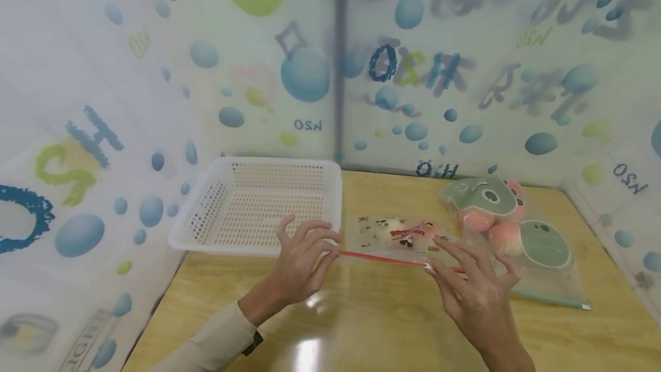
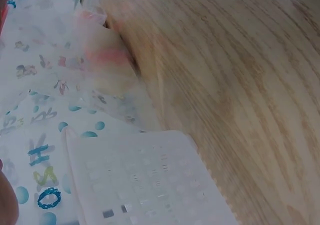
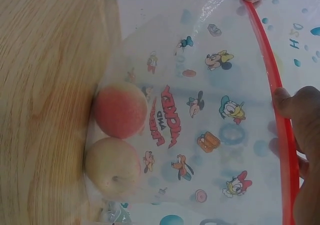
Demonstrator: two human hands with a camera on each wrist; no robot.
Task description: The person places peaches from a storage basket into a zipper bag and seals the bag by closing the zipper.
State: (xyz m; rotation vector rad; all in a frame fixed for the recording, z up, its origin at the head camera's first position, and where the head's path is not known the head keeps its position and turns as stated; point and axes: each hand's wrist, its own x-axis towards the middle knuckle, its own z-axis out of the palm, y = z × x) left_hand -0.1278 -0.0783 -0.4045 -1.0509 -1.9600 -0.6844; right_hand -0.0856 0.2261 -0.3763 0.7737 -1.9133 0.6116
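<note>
A clear zip bag (image 1: 369, 235) printed with cartoon figures is held up over the table by its red zip edge (image 3: 272, 70). Two peaches (image 3: 120, 110) lie at the bottom of it. My left hand (image 1: 300, 263) pinches the left end of the red edge, thumb against fingers. Farther right along the same edge, my right hand (image 1: 477, 291) grips it between thumb and fingers, beside a small white zip slider (image 1: 428, 267). In the left wrist view, the bag with a blurred peach (image 2: 107, 60) appears beyond the basket; little of the left hand shows there.
A white perforated plastic basket (image 1: 181, 228) stands at the back left, with nothing in it. On the right lie two filled bags with green cartoon faces, one farther back (image 1: 480, 197) and one nearer (image 1: 544, 244), holding peaches. Printed curtains surround the wooden table (image 1: 382, 326).
</note>
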